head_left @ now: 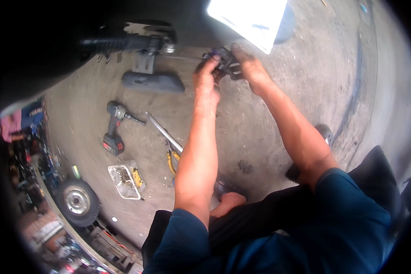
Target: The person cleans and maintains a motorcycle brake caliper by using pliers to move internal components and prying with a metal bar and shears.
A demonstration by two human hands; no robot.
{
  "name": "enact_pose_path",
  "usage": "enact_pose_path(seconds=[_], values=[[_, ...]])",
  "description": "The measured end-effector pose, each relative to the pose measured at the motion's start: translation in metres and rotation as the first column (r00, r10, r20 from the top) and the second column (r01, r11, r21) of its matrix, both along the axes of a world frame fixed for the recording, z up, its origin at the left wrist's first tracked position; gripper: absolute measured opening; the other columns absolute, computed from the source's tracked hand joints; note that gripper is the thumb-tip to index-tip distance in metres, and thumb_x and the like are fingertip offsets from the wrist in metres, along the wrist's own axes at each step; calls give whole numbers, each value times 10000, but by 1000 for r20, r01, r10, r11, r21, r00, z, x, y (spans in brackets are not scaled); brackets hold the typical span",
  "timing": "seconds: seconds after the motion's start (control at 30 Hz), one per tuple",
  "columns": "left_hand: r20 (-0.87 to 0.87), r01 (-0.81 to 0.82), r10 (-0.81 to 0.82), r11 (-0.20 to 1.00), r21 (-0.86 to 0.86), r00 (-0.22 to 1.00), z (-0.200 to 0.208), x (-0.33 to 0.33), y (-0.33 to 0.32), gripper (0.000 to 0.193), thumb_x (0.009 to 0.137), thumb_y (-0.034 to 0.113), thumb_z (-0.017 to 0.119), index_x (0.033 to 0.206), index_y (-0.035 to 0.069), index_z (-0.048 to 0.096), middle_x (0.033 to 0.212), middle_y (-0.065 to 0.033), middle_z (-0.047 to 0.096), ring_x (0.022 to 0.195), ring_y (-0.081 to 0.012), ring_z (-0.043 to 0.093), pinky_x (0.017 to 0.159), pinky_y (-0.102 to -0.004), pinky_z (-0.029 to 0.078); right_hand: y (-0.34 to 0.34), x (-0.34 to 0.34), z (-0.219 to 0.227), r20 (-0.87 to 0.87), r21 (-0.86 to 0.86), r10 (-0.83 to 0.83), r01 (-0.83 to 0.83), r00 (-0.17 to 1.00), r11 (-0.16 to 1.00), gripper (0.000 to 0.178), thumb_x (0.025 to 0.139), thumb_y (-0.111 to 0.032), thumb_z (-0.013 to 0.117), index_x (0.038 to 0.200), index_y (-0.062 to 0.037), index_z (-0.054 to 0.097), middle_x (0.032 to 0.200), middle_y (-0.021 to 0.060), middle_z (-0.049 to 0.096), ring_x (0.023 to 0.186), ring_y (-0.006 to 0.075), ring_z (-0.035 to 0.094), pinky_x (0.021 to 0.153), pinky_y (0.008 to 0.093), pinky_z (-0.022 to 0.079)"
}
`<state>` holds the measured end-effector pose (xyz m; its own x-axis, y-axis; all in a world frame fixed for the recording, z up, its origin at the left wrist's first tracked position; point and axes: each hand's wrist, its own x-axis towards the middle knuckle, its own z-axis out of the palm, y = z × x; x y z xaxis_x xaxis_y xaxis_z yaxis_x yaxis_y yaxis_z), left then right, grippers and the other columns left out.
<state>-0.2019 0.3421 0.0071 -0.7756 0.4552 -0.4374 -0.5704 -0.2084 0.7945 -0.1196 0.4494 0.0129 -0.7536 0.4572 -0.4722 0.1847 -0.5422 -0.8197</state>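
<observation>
Both my hands are out in front of me at the top middle, around a small dark metal part (227,64) with curved arms. It looks like a brake caliper or its bracket, but blur hides the exact kind. My left hand (206,77) grips its left side, thumb on top. On the other side, my right hand (250,66) is closed on its right edge. Left of my hands, a ribbed dark shaft (118,43) ends in a metal fitting above a dark rounded piece (153,82).
A cordless impact wrench (115,125) lies on the concrete floor, beside a long metal bar (163,131) and yellow-handled pliers (171,160). Nearer stands a white tray (123,181) of small parts. A wheel (76,202) and a cluttered bench (43,182) are at left; a bright white panel (251,20) is ahead.
</observation>
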Motion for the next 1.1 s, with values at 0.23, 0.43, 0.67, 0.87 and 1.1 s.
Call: enact_pose_path(seconds=[0.23, 0.43, 0.67, 0.87, 1.1], values=[[110, -59, 44, 989, 138, 993, -3, -9, 12, 305, 872, 242, 659, 1110, 64, 589, 1073, -67, 613, 983, -207, 575, 862, -366, 476, 0, -3, -15, -101, 119, -56, 68, 993, 991, 660, 814, -407, 681, 1327, -27, 516, 1288, 186, 559, 1199, 256, 506, 992, 389, 392], [157, -113, 99, 990, 85, 983, 10, -10, 29, 327, 973, 295, 446, 1088, 4, 543, 1100, -115, 563, 1054, -236, 528, 958, -411, 429, 7, -22, -29, -361, -275, 38, -145, 932, 951, 484, 877, -372, 611, 1233, -47, 574, 1204, 108, 587, 1201, 239, 476, 1038, 444, 357], [45, -15, 9, 988, 153, 999, 14, -25, 21, 358, 948, 282, 528, 1152, -13, 526, 1185, -115, 517, 1117, -237, 487, 1008, -412, 397, -5, -41, -30, -491, -279, -37, -117, 870, 953, 390, 862, -345, 634, 1137, -68, 621, 1096, 71, 625, 980, 179, 556, 947, 343, 396], [11, 19, -22, 985, 173, 1000, 14, -21, 24, 463, 937, 299, 500, 1246, -45, 473, 1307, -165, 471, 1256, -274, 433, 1102, -445, 323, -2, -42, -33, -519, -403, -139, -98, 843, 910, 380, 876, -356, 634, 1147, -88, 635, 1036, 33, 633, 946, 149, 536, 921, 336, 387], [-14, 31, -29, 988, 150, 999, 12, -19, 19, 512, 945, 269, 415, 1322, -77, 391, 1390, -179, 395, 1333, -289, 342, 1142, -459, 252, -2, -40, -34, -491, -328, -111, -66, 864, 942, 430, 869, -374, 656, 1186, -84, 620, 1058, 35, 637, 972, 149, 538, 881, 319, 390]])
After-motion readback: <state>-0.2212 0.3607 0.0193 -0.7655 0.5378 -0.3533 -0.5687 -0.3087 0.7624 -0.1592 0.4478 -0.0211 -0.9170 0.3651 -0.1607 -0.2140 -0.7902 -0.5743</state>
